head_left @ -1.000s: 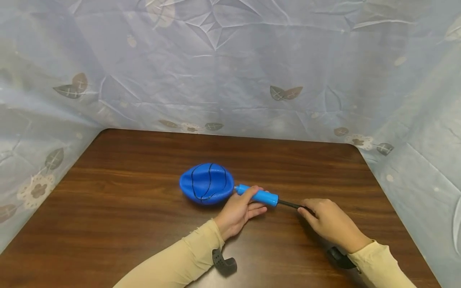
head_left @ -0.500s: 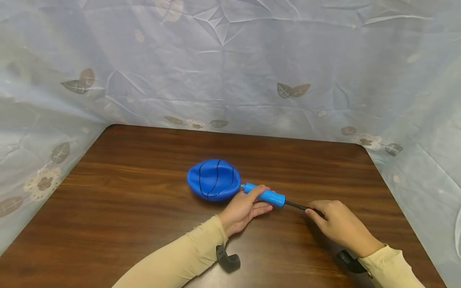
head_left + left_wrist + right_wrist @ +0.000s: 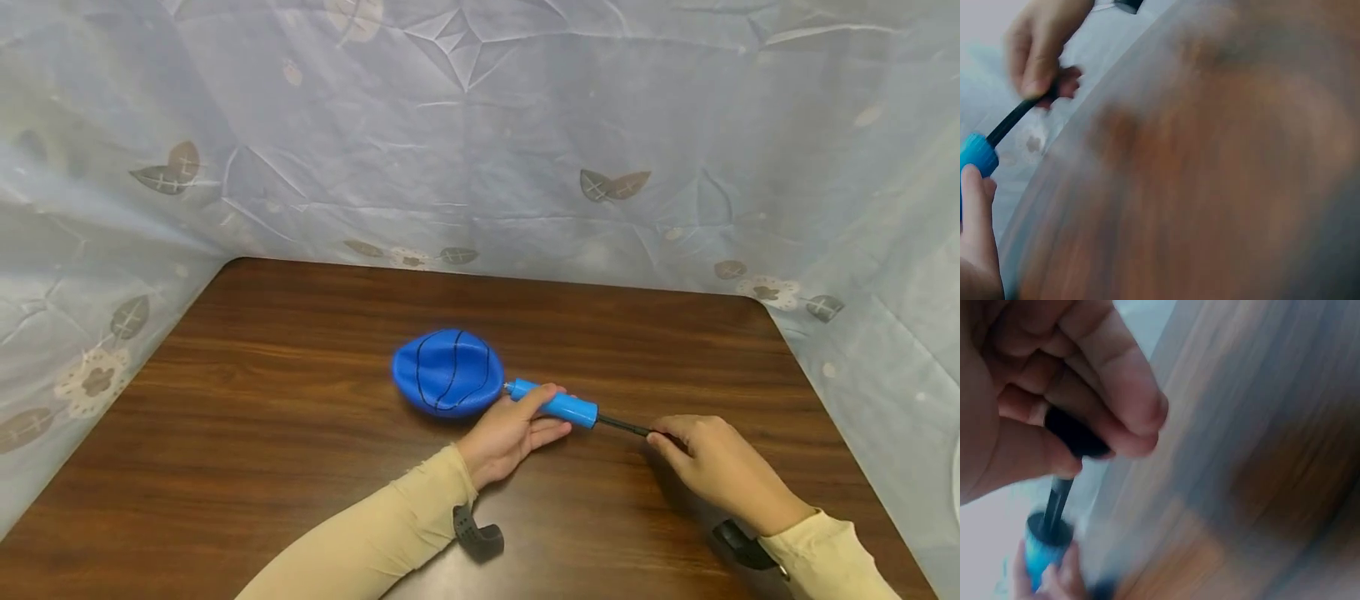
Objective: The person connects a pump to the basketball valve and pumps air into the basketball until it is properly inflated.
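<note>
A dented, part-deflated blue ball [image 3: 448,372] with black lines rests on the wooden table. At its right side the tip of a blue hand pump [image 3: 572,408] meets it; whether the needle is inside is too small to tell. My left hand [image 3: 510,433] holds the pump's barrel, thumb on top and fingers beneath. Out of the barrel's right end comes a black rod, partly drawn out. My right hand [image 3: 723,467] grips the black handle [image 3: 1075,432] at the rod's end, with thumb and fingers curled about it in the right wrist view.
The brown wooden table [image 3: 285,350] reaches back to a pale, patterned curtain [image 3: 480,150], which also hangs along both sides. A black strap [image 3: 477,533] is on the left wrist and a dark band [image 3: 742,546] on the right.
The whole scene has shifted slightly in the head view. My right hand has drawn a little away from the barrel, so more of the rod shows. My left hand keeps its hold.
</note>
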Demonstrator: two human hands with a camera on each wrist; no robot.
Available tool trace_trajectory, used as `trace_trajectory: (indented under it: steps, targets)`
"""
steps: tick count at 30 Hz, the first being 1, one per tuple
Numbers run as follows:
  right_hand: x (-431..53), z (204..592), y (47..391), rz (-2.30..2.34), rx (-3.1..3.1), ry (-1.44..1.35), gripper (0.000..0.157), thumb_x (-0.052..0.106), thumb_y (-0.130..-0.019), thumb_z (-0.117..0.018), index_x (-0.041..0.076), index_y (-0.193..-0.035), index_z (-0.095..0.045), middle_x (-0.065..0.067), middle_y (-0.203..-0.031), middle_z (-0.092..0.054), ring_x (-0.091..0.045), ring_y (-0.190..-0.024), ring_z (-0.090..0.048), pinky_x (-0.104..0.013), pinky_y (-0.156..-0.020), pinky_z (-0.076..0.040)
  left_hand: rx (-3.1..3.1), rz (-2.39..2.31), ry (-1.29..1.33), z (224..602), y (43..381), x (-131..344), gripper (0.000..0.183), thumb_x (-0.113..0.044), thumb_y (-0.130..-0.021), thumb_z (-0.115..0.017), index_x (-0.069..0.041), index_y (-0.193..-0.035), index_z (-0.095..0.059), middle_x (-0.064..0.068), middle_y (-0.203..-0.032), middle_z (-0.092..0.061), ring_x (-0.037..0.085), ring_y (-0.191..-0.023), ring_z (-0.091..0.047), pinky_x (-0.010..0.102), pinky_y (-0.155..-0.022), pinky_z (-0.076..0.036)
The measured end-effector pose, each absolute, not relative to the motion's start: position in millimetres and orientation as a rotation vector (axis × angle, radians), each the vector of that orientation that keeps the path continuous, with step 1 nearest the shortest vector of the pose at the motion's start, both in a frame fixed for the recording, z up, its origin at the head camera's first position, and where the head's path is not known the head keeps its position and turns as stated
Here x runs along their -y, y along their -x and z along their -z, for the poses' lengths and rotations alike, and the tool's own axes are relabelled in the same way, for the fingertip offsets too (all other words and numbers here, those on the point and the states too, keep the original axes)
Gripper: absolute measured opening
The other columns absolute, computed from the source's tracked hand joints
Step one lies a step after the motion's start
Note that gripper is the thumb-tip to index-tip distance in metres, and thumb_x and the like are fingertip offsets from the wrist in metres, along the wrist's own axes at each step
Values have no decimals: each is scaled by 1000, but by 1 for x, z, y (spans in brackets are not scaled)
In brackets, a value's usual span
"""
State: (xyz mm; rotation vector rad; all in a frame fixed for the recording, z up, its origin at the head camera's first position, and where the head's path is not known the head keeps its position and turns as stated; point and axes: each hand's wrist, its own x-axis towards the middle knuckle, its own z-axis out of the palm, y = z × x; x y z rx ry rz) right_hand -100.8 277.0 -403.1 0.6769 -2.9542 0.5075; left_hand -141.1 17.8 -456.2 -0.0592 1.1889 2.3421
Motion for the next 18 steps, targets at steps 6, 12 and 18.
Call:
trace_trajectory:
  steps: [6,12,18]
  targets:
    - [-242,404,113,-586,2865,-788,7,10,-97,-72,6,-99,-77,3,-82,-72,0,-59,-48,-22,-51,-45,-1187,-2352,51,455,141,-17,44,-23,-108,-57,9,-138,-54,21,-133,-65,31,-113,-69,40,-100,-57]
    - [-257,404,109,-570,2961,-711,7,13,-99,-71,8,-98,-76,7,-78,-69,0,-60,-47,-23,-53,-43,-1177,-2373,65,456,141,-12,42,-20,-108,-58,9,-139,-54,24,-137,-63,33,-116,-68,40,-100,-57]
    - [-263,407,108,-594,2941,-754,8,12,-99,-71,6,-100,-76,8,-78,-68,-1,-60,-53,-24,-53,-48,-1180,-2343,5,457,139,-20,40,-19,-108,-58,9,-136,-56,22,-135,-65,33,-117,-68,39,-101,-57]
